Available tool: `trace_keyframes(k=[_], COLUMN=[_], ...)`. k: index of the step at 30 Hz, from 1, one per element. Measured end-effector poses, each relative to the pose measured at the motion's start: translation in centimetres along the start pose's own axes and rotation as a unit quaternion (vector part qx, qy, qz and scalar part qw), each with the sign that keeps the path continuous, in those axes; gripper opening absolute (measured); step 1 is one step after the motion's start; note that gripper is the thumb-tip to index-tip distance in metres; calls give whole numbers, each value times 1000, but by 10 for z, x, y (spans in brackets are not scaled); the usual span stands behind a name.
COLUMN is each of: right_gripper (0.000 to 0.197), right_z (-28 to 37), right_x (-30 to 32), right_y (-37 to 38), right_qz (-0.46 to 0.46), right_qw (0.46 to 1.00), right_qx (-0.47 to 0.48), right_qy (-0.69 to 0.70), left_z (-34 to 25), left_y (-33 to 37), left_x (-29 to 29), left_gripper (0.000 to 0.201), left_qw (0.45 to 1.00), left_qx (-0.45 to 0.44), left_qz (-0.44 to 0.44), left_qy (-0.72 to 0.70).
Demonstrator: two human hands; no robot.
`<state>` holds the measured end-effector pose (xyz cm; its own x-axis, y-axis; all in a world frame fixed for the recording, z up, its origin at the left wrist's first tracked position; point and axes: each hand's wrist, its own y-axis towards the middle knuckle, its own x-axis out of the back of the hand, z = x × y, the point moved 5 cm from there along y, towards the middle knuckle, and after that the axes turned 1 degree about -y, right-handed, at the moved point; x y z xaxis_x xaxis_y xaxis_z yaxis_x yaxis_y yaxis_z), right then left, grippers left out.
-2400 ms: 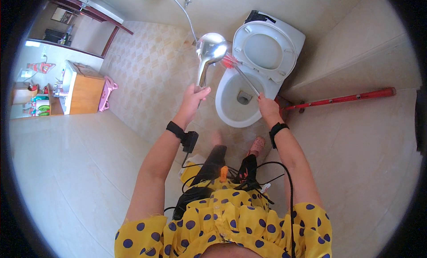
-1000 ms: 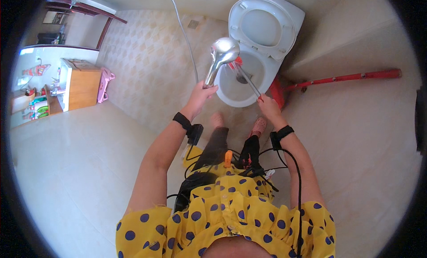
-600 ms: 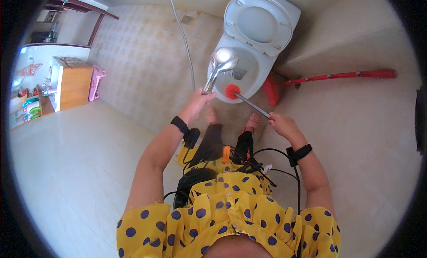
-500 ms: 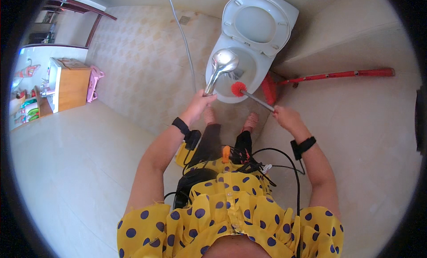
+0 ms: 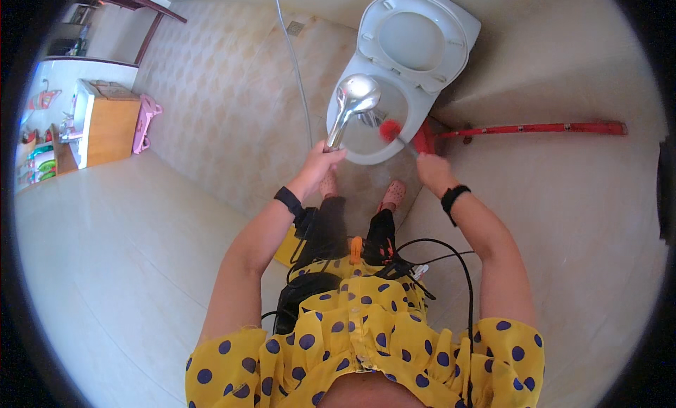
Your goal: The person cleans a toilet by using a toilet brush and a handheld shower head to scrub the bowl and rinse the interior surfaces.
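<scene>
In my left hand (image 5: 320,167) is the handle of a chrome shower head (image 5: 358,95), held above the near part of a white toilet (image 5: 339,119). The toilet's seat and lid are raised. My right hand (image 5: 435,172) grips the grey handle of a toilet brush (image 5: 389,130). Its round red bristle head is over the right side of the bowl, slightly blurred. Whether the bristles touch the bowl, I cannot tell. Part of the bowl opening is hidden behind the shower head.
A grey hose (image 5: 299,77) runs down left of the toilet. At the right, a long red handle (image 5: 542,128) lies along the wall, with a red piece (image 5: 425,136) beside the toilet. A floor drain (image 5: 295,28) and a pink folded stool (image 5: 146,123) are farther left.
My right hand has moved left and a little away from me, carrying the brush head slightly right and farther over the bowl. My left hand keeps the shower head nearly in place.
</scene>
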<state>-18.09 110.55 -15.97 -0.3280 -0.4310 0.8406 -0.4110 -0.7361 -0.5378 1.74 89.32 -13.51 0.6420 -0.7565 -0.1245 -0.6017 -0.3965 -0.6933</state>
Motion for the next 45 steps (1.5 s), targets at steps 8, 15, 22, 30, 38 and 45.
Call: trace_keyframes(k=[8, 15, 22, 30, 38, 45], right_gripper=[25, 22, 20, 24, 19, 22], right_z=[-43, -37, 11, 9, 31, 8], right_x=[8, -3, -41, -86, -7, 17], right_y=[17, 28, -2, 72, -58, -51], right_qz=[38, -43, 85, -31, 84, 59], right_qw=[999, 997, 941, 877, 967, 983], right_qx=[-19, -59, 39, -86, -21, -108], right_qy=[12, -11, 324, 472, 240, 133], left_z=[-1, 16, 18, 28, 8, 10], left_y=[6, 17, 18, 36, 28, 37], left_x=[1, 11, 13, 16, 19, 25], left_gripper=[30, 31, 30, 27, 32, 35], left_qw=[1000, 1000, 999, 998, 996, 993], left_qx=[0, -10, -12, -37, -29, -4], left_qz=[-7, -20, -23, -57, -46, -32], left_qy=[-3, -16, 22, 10, 67, 113])
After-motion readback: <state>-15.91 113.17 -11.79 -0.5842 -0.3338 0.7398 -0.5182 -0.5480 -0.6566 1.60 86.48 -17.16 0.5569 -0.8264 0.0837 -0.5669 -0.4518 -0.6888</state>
